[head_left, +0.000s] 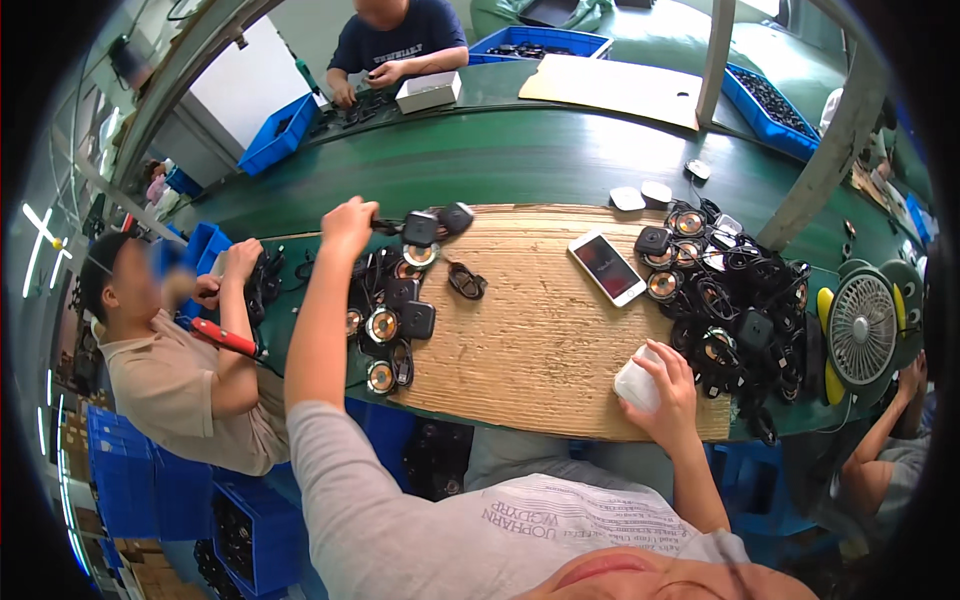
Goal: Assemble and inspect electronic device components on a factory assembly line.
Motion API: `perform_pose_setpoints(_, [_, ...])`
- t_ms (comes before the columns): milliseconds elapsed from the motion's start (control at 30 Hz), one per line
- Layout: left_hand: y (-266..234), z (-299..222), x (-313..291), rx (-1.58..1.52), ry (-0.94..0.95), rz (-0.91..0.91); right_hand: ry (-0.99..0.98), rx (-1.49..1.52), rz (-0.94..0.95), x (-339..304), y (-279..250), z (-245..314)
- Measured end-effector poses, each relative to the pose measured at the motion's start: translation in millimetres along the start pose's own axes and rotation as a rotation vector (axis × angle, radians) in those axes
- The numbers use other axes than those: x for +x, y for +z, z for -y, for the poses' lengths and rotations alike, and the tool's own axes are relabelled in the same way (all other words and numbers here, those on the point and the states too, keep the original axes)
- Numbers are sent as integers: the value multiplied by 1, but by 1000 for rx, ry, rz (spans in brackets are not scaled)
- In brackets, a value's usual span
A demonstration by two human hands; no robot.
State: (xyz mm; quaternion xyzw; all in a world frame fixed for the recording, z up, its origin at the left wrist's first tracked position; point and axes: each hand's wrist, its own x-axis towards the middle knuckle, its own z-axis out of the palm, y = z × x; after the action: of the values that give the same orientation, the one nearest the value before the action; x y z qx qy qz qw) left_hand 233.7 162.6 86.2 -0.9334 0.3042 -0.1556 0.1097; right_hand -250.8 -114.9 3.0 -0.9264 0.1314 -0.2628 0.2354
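Observation:
My left hand is stretched out to the far left of the cardboard sheet, its fingers closed round a bundled black cable. Beside it lie black rounded-square devices, some showing round copper-coloured coils. A separate coiled cable rests on the cardboard to their right. Near the front right edge, my right hand grips a white, soft-looking rounded piece; whether it is a cloth or a pad I cannot tell. Above that hand lies a white-framed phone.
A large heap of cabled black devices covers the right side, with a small fan beyond it. White rounded pieces sit past the cardboard. One co-worker sits at left, another across the green bench. A metal post rises at right.

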Motion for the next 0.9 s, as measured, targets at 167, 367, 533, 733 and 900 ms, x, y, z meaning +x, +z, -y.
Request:
perform_pose_setpoints(167, [-7, 57, -48, -87, -104, -55, -8, 12, 26, 2, 0, 1])
perform_pose_setpoints(367, [12, 85, -68, -52, -134, 121, -11, 17, 9, 3, 1, 1])
perform_pose_setpoints(533, [-9, 16, -35, -235, -92, 58, -8, 13, -4, 3, 0, -2])
perform_pose_setpoints(733, [43, -52, 14, -255, 98, 68, -23, 22, -20, 0, 0, 4])
perform_pose_setpoints(900, [84, -50, 33, 61, 216, -33, -33, 7, -18, 3, 0, 0])
